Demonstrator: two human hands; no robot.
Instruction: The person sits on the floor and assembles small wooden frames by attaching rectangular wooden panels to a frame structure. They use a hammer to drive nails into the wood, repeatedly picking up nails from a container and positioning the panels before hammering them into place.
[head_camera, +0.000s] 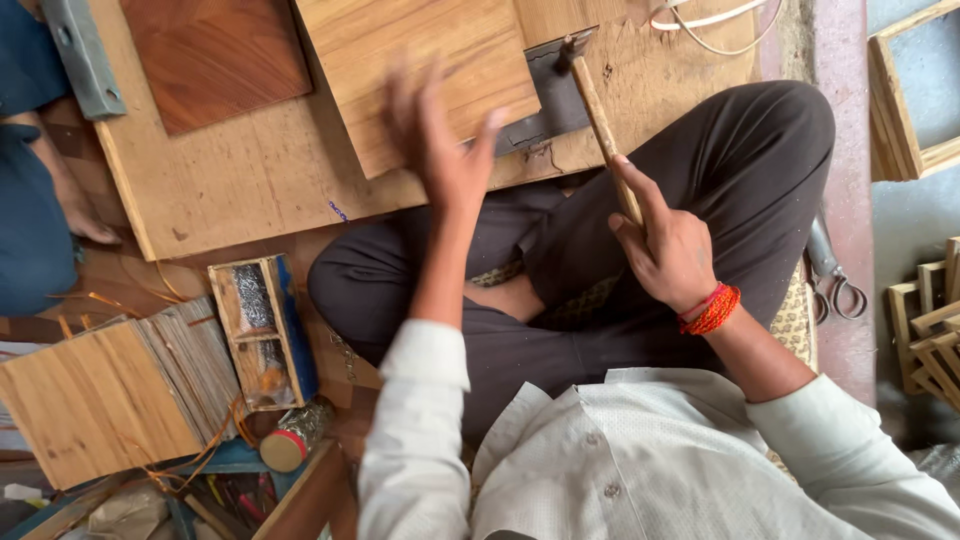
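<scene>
I sit cross-legged in dark trousers at a low wooden board (250, 170). My right hand (668, 243), with red thread at the wrist, grips the wooden handle of a hammer (597, 112); its head rests near a grey metal plate (553, 100) at the edge of a light wooden panel (420, 70). My left hand (440, 135) hovers blurred above that panel's near edge, fingers spread, holding nothing.
A darker wood panel (215, 55) lies on the board at top left. A stack of thin wood sheets (110, 390), a small open box (262, 330) and a capped tube (292, 438) sit at left. Scissors (835, 280) and wooden frames (930, 330) lie right. Another person's foot (85, 215) is far left.
</scene>
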